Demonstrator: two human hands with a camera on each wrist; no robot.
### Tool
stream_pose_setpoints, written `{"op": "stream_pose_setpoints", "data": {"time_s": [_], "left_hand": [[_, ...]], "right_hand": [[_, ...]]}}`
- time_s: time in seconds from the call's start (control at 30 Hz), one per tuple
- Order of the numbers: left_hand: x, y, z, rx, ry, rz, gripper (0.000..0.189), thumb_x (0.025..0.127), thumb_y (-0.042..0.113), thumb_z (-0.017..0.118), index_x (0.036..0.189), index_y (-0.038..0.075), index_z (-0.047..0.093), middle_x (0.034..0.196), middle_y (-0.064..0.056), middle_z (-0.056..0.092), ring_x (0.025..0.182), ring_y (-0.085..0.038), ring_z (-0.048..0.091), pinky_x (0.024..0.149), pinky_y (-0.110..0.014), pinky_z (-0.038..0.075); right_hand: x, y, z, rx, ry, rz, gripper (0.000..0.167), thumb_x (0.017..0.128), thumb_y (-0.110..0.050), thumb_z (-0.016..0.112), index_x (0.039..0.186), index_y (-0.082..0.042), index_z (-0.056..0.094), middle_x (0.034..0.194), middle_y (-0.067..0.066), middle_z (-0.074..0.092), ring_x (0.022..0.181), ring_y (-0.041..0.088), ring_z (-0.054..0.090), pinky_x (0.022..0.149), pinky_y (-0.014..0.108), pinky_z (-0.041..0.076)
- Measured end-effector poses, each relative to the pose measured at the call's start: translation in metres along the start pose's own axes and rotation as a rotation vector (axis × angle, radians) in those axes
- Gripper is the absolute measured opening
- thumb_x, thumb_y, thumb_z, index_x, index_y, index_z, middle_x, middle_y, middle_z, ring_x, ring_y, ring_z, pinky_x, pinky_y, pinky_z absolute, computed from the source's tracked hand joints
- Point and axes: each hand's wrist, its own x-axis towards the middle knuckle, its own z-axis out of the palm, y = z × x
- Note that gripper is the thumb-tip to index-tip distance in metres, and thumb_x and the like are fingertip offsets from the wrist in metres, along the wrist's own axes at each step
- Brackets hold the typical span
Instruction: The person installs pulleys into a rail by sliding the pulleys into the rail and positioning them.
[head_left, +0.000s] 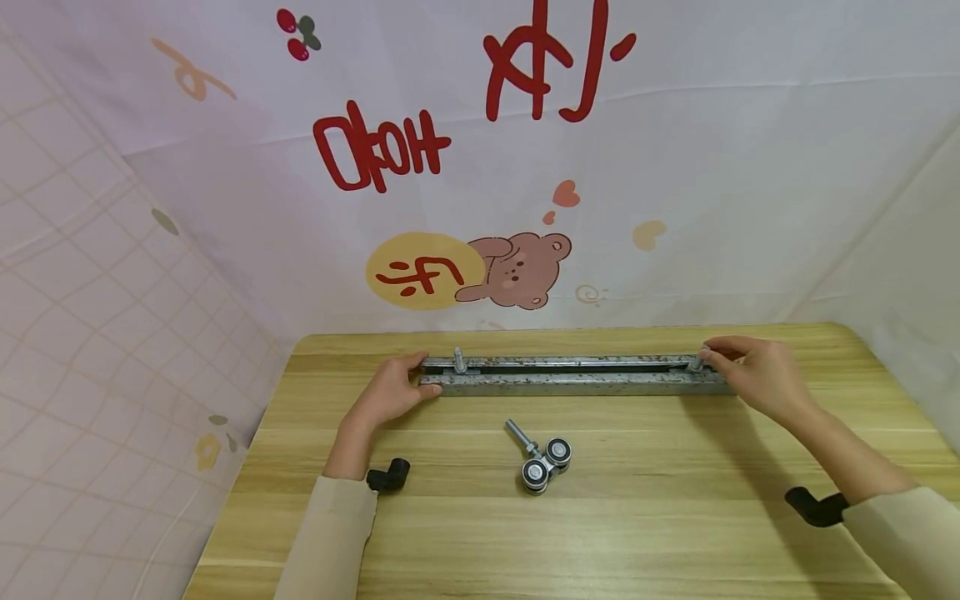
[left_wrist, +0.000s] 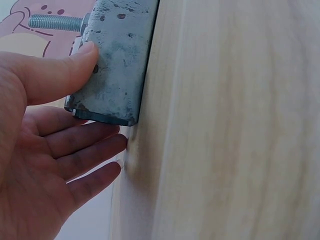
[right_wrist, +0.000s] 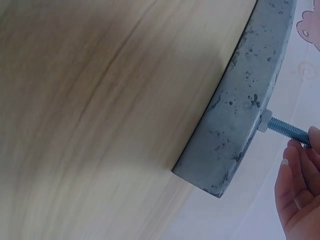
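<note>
A long galvanized steel track rail [head_left: 570, 384] with a slot along its top lies across the table. Its left end is held by my left hand [head_left: 387, 390], thumb on the near side and index finger at the far side; the other fingers are spread past the end in the left wrist view. One threaded bolt [head_left: 459, 360] stands up from the slot near that end. At the right end my right hand [head_left: 768, 379] pinches the top of a second threaded bolt [right_wrist: 287, 130], which has a nut at its base. Whatever these bolts carry inside the rail is mostly hidden.
A loose trolley roller [head_left: 546, 463] with black-rimmed wheels and a threaded bolt lies on the wooden table [head_left: 637, 533] in front of the rail. Black wrist-mounted pieces jut from both sleeves. A printed cloth [head_left: 675, 167] hangs behind the table.
</note>
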Motion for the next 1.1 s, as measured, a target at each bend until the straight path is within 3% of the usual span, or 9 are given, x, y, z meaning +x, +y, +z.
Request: {"op": "stream_pose_setpoints", "data": {"time_s": [0.33, 0.63, 1.1], "left_hand": [[0.000, 0.001, -0.001, 0.010, -0.001, 0.011, 0.075, 0.097, 0.025, 0.079, 0.157, -0.004, 0.044, 0.156, -0.024, 0.049, 0.145, -0.041, 0.045, 0.112, -0.057, 0.044], [-0.001, 0.001, -0.001, 0.011, -0.003, 0.005, 0.076, 0.097, 0.025, 0.079, 0.158, -0.003, 0.043, 0.157, -0.024, 0.048, 0.146, -0.041, 0.044, 0.113, -0.057, 0.043], [0.001, -0.001, 0.000, 0.008, -0.005, 0.004, 0.076, 0.097, 0.026, 0.079, 0.158, -0.002, 0.043, 0.156, -0.024, 0.049, 0.144, -0.041, 0.046, 0.112, -0.057, 0.044]], "right_hand": [[0.001, -0.006, 0.004, 0.010, 0.013, 0.001, 0.022, 0.099, -0.013, 0.074, 0.112, 0.004, 0.079, 0.096, 0.020, 0.078, 0.074, 0.006, 0.067, 0.057, 0.025, 0.050], [0.003, -0.011, 0.008, 0.008, -0.009, -0.007, 0.024, 0.100, -0.015, 0.072, 0.115, 0.003, 0.078, 0.099, 0.021, 0.078, 0.085, 0.040, 0.071, 0.059, 0.027, 0.052], [0.006, -0.018, 0.013, 0.002, -0.008, -0.014, 0.023, 0.100, -0.014, 0.072, 0.115, 0.004, 0.078, 0.098, 0.021, 0.078, 0.083, 0.039, 0.072, 0.058, 0.029, 0.052]]}}
